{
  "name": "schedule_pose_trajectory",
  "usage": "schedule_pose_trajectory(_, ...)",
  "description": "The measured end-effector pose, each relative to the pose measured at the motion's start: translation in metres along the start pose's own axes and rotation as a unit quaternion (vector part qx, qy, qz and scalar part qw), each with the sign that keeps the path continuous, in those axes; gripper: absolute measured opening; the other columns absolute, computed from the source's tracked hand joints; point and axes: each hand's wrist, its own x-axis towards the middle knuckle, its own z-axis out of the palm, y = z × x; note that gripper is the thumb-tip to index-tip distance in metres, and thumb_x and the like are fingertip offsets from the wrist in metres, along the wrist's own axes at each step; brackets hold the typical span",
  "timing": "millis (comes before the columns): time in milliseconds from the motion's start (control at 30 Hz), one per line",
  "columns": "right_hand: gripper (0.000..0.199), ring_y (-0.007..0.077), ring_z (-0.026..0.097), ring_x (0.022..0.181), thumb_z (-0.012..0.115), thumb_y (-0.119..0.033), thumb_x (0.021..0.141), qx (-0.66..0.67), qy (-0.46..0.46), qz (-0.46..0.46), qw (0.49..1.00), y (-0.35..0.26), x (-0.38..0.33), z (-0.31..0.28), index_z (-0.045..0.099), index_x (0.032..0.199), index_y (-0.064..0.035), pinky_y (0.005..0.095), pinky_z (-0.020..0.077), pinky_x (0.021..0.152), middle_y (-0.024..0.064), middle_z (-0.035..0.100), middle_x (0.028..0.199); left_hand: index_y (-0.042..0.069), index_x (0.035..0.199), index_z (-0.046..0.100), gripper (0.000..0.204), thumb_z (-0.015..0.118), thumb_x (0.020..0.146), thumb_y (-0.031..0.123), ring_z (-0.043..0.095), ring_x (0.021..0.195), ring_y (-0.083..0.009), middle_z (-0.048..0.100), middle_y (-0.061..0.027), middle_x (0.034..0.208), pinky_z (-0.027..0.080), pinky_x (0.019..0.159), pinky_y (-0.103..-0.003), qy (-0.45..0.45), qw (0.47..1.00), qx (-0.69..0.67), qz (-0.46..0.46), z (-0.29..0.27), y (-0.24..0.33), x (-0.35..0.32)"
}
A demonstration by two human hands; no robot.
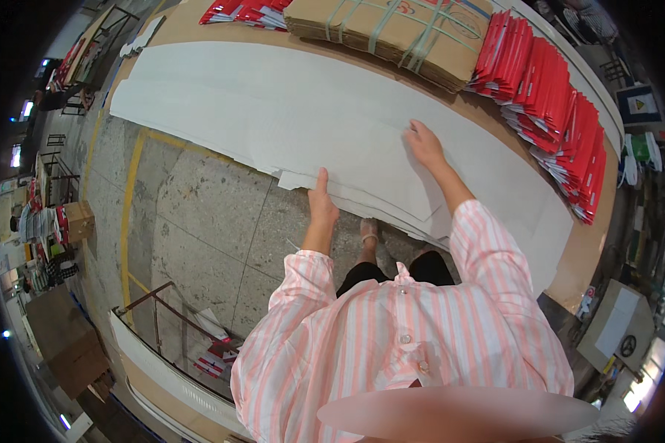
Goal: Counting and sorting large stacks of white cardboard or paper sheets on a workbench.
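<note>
Large white paper sheets [273, 103] lie in a long, loosely overlapped layer across the table. My left hand [322, 210] is closed at their near edge. Its thumb points away over the paper, and the other fingers are mostly hidden, curled at or below the edge. A small ragged flap [294, 180] sticks out just left of that thumb. Farther right, my right hand [426, 148] is over the middle of the white surface, fingers partly bent and apart, holding nothing I can see. Whether its fingertips touch the paper is hard to tell.
A strapped stack of brown cardboard [391, 37] sits at the table's far side. Rows of red-and-white folded packets [547, 96] line the right; more red packets [247, 13] lie far left. Behind me on the left stands a rusty metal frame [159, 317]. Yellow lines [131, 192] mark the floor.
</note>
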Motion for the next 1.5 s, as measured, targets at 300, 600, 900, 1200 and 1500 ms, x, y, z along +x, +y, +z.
schedule_pose_trajectory(300,0.041,0.0312,0.056,0.096,0.047,-0.035,0.081,-0.06,-0.1,-0.033,0.993,-0.041,0.01,0.04,0.055,0.108,-0.0059,0.0429,0.0421,0.081,0.0164,0.059,0.103,0.001,0.125,0.038,0.053,0.061,0.084,0.025,0.048,0.108,-0.0227,0.049,-0.0084,0.12,0.04,0.092,-0.037,0.031,0.999,0.003,0.013,-0.014,-0.003,-0.003)
schedule_pose_trajectory(600,0.036,0.0334,0.058,0.088,0.049,-0.035,0.08,0.002,-0.16,-0.048,0.986,-0.092,0.045,0.088,0.061,0.097,-0.0058,0.0407,0.0452,0.077,0.0157,0.063,0.091,-0.001,0.126,0.037,0.058,0.064,0.081,0.025,0.048,0.107,-0.0227,0.048,-0.0096,0.12,0.039,0.09,-0.036,0.059,0.998,0.014,0.03,0.002,0.006,-0.013)
schedule_pose_trajectory(900,0.041,0.0337,0.053,0.099,0.052,-0.032,0.081,-0.009,-0.134,-0.12,0.984,-0.105,0.043,0.08,0.054,0.112,-0.0053,0.0392,0.0411,0.085,0.0177,0.058,0.104,-0.005,0.122,0.042,0.054,0.064,0.08,0.021,0.05,0.106,-0.024,0.05,-0.0114,0.119,0.039,0.091,-0.036,0.058,0.997,0.025,-0.036,-0.01,-0.001,-0.004)
schedule_pose_trajectory(1200,0.04,0.0324,0.043,0.111,0.057,-0.023,0.078,-0.233,0.193,-0.018,0.953,0.106,-0.122,-0.097,0.051,0.114,-0.0058,0.0463,0.0314,0.093,0.0158,0.051,0.115,-0.009,0.104,0.054,0.032,0.06,0.083,0.014,0.051,0.095,-0.0163,0.056,-0.0109,0.107,0.04,0.085,-0.029,0.017,0.912,0.385,0.138,-0.017,-0.013,-0.003)
schedule_pose_trajectory(1500,0.038,0.03,0.044,0.106,0.05,-0.036,0.083,-0.339,0.126,0.209,0.909,0.183,-0.194,-0.143,0.055,0.108,-0.0085,0.0431,0.0325,0.09,0.0076,0.05,0.115,-0.007,0.113,0.049,0.039,0.061,0.082,0.013,0.055,0.095,-0.0202,0.055,-0.0115,0.112,0.044,0.084,-0.033,0.036,0.9,0.422,0.105,-0.014,-0.003,0.001)
